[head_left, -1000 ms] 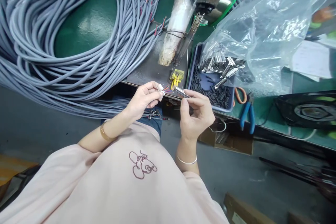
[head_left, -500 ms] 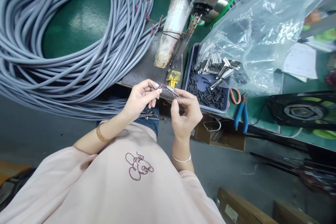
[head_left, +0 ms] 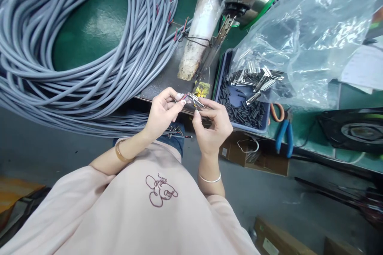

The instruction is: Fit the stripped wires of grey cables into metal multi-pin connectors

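Observation:
My left hand [head_left: 164, 110] is closed, its thumb and forefinger pinching the thin coloured wires [head_left: 186, 96] of a cable. Against the wire ends is a metal multi-pin connector [head_left: 196, 101]. My right hand [head_left: 213, 124] is closed too, with its fingers at the connector's right end and the thumb just below. A small yellowish bit, perhaps a wire, shows by that thumb. Behind the connector sits a yellow clip-like block [head_left: 202, 89] on the bench, under the tip of a soldering iron [head_left: 213, 50]. The fingers partly hide the wires and the connector.
Grey cables [head_left: 98, 67] with stripped ends cover the left bench. At right, a blue tray [head_left: 239, 126] holds black sleeves and metal connectors, partly under a clear plastic bag [head_left: 305, 40]. Blue-handled pliers [head_left: 285, 135], a black fan [head_left: 356, 130] and a solder spool [head_left: 265, 2] are also there.
The view has shifted slightly, so the bench things sit further right. Both hands stay at the connector and wires, with the right thumb moved a little toward the connector.

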### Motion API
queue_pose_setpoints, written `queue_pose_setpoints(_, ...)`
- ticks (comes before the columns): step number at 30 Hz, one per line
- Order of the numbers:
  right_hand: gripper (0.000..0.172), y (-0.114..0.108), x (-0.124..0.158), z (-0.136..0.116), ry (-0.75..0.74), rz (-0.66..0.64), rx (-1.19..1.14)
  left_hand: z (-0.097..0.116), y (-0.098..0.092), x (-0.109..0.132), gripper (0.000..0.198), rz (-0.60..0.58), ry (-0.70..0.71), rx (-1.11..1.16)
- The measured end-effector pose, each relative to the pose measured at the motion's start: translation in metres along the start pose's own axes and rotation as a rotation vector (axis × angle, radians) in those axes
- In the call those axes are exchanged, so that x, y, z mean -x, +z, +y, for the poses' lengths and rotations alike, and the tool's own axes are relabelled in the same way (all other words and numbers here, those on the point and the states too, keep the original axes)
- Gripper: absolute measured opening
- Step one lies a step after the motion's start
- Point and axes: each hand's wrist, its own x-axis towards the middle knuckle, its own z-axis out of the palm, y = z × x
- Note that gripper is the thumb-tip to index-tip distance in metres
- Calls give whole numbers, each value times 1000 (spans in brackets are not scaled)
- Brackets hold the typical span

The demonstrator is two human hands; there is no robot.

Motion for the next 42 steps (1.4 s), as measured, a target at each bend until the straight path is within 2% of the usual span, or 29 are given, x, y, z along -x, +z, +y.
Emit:
queue_pose_setpoints(11, 12, 2, -6, 2, -35, -8, 48, 3, 4, -5, 27, 37, 48, 11)
queue_pose_setpoints(23, 15, 2, -14, 1, -85, 17, 46, -5, 0, -13, 28, -11, 200, 48)
queue_pose_setpoints(31, 16, 3, -8, 2, -85, 5, 19, -7, -1, -10, 31, -8, 171, 43)
queue_pose_setpoints(36, 15, 2, -8, 2, -24, 8, -21, -5, -2, -7, 28, -46, 188, 42)
queue_pose_setpoints(42, 15, 3, -11, 3, -40, 4, -21, -6, -3, -8, 28, -56, 187, 33)
